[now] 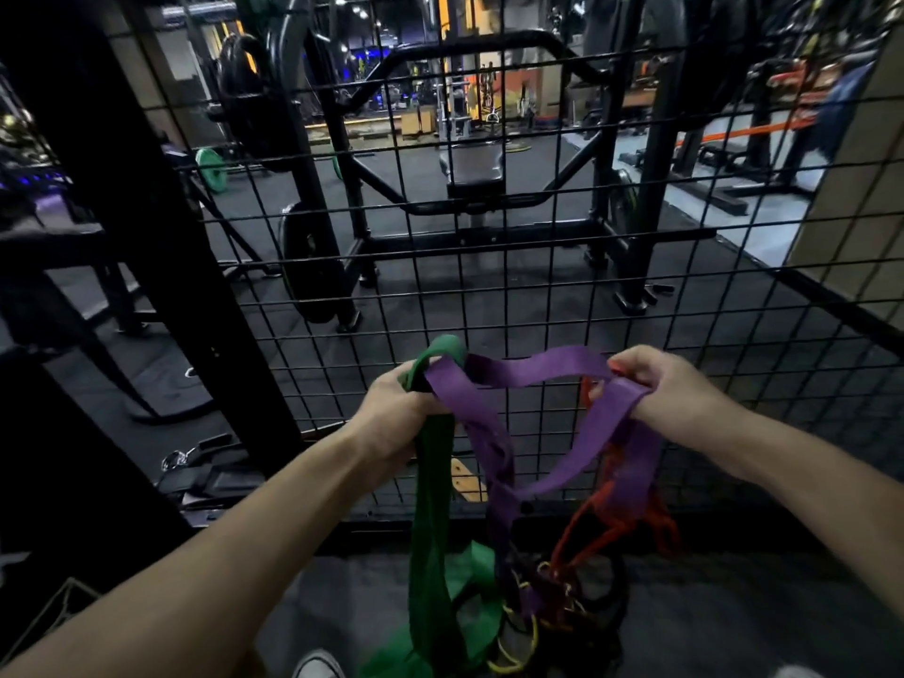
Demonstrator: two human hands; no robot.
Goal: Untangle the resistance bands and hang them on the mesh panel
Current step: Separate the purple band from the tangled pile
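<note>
Low in the frame, the left hand (391,408) is gripping the green band (430,506) while the right hand (655,389) is pinching the purple band (533,367) (both likely soft, stretchy, light), best held near the knot.

There are two hands, one green band (430,482), one purple band (538,369), one red band (601,526), one mesh panel (538,296).

We see two bare forearms, no sleeves anywhere in view, nothing on either wrist: no watch, no bracelet. Left hand (391,413) and right hand (670,393) are bare, no gloves, no rings that we can make out. At the bottom edge, the light-coloured toe of a shoe (318,665); details too dim to tell.
</note>
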